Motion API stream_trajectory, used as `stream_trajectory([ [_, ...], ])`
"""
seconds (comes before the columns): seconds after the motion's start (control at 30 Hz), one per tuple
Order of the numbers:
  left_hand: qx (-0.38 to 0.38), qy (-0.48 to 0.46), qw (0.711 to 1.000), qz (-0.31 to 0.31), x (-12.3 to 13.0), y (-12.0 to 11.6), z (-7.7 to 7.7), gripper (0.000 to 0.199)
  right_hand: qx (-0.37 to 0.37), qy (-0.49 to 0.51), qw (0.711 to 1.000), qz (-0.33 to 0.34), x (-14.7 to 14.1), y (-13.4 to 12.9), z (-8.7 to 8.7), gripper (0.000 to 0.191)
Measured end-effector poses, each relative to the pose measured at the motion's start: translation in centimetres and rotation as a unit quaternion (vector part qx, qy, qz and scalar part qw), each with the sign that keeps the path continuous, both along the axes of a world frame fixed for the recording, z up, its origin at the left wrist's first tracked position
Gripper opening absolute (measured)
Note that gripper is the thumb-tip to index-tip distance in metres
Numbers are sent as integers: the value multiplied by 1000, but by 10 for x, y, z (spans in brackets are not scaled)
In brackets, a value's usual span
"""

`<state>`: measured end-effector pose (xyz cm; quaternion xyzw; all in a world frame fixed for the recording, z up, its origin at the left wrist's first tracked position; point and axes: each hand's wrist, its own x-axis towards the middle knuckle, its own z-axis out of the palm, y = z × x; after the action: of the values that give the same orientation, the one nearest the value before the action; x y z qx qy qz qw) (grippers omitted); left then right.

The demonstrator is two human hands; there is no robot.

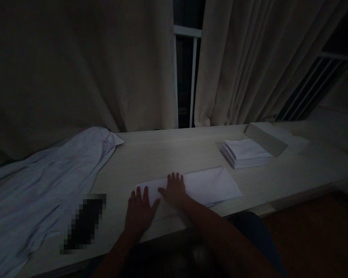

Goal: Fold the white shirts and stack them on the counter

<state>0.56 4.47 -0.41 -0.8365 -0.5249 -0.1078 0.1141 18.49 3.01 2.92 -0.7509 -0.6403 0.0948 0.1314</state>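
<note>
A white folded cloth (211, 185) lies flat in a long strip near the front edge of the table. My left hand (140, 210) rests on the cloth's left end, palm down with fingers spread. Just right of it, my right hand (174, 188) lies flat on the cloth, fingers stretched toward the far edge and thumb pointing left. Neither hand grips anything. Beyond the cloth's right end sits a neat stack of folded white cloths (246, 152).
A heap of loose white cloth (55, 170) covers the left side of the pale table (168, 150). Beside it is a dark pixelated object (85, 222). An open box or card (268, 139) stands at the back right. Curtains (142, 69) hang behind the table.
</note>
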Motion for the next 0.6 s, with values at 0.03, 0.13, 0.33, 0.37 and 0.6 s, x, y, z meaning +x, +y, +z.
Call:
stream_trajectory([
  [0.03,-1,-3,1000,-1,1,-1,1,86,2,-4,1000,-17,12,-6,-2,91],
  [0.13,-1,-10,1000,-4,1,-2,2,85,5,-17,997,-75,57,-29,-6,91],
  [0.33,2,-23,1000,-12,1,2,-4,87,-4,-70,977,-202,158,-71,-11,93],
  [0.37,2,-18,1000,-16,1,4,-5,86,-5,-79,972,-222,173,-79,-13,93],
  [0.6,-6,-17,1000,-1,4,-1,2,86,13,-123,955,-270,217,-121,-32,90],
])
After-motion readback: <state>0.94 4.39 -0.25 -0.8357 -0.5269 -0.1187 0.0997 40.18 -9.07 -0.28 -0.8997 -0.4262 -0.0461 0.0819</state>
